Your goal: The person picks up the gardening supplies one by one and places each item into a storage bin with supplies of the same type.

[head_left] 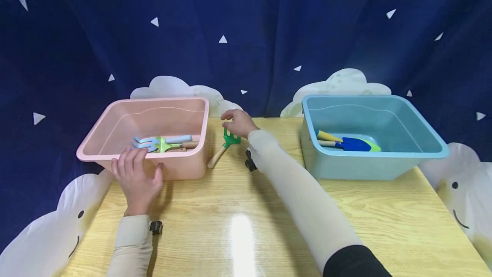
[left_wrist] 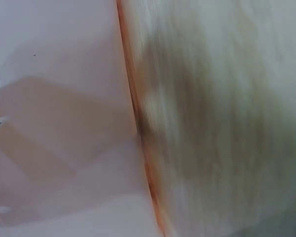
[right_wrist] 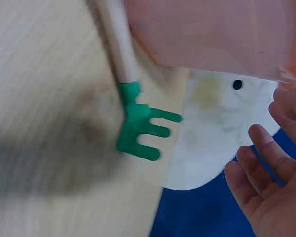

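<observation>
My left hand [head_left: 137,178] grips the near rim of the pink bin [head_left: 184,168], fingertips over the edge and thumb against the outer wall. Inside that bin lie a light-blue hand fork [head_left: 146,143], a lime-green hand rake [head_left: 163,144] and wooden handles. To its right, a small green toy rake [head_left: 230,139] with a wooden handle rests on the table. Above the green head hovers my right hand [head_left: 240,123], fingers loosely bent and holding nothing. In the right wrist view, a gap shows between those fingers [right_wrist: 259,180] and the rake [right_wrist: 138,131].
On the right stands a blue-green bin [head_left: 353,168] holding a blue trowel [head_left: 355,144], a yellow handle [head_left: 328,136] and a lime-green blade [head_left: 373,146]. Behind the wooden table [head_left: 200,225] hangs a dark blue curtain [head_left: 253,20] with white clouds.
</observation>
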### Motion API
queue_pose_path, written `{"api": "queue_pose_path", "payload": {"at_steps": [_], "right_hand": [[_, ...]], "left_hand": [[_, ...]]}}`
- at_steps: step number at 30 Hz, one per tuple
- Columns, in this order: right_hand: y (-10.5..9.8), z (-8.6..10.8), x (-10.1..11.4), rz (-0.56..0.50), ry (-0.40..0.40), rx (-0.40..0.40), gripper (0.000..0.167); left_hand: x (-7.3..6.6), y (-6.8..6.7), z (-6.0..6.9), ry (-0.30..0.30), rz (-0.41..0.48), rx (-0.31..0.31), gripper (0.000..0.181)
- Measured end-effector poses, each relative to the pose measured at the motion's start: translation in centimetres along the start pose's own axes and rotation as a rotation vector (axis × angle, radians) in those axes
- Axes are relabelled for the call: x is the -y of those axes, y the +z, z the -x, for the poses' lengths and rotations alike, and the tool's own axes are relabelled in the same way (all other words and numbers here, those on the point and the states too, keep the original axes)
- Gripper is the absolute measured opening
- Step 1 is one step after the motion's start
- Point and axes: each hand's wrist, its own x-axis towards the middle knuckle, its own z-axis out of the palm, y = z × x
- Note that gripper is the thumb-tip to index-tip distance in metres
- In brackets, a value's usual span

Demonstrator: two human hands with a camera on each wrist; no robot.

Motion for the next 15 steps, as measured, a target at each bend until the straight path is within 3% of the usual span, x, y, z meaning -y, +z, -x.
{"api": "queue_pose_path", "payload": {"at_steps": [8,15], "right_hand": [[2.8,0.9,-1.7,-0.045,-0.006,-0.025,0.027],[5.1,1.5,-2.6,-0.045,0.004,0.018,0.026]], "left_hand": [[0.0,0.0,0.0,0.007,-0.008,0.005,0.051],[0.0,-0.1,-0.2,0.006,-0.013,-0.003,0.051]]}}
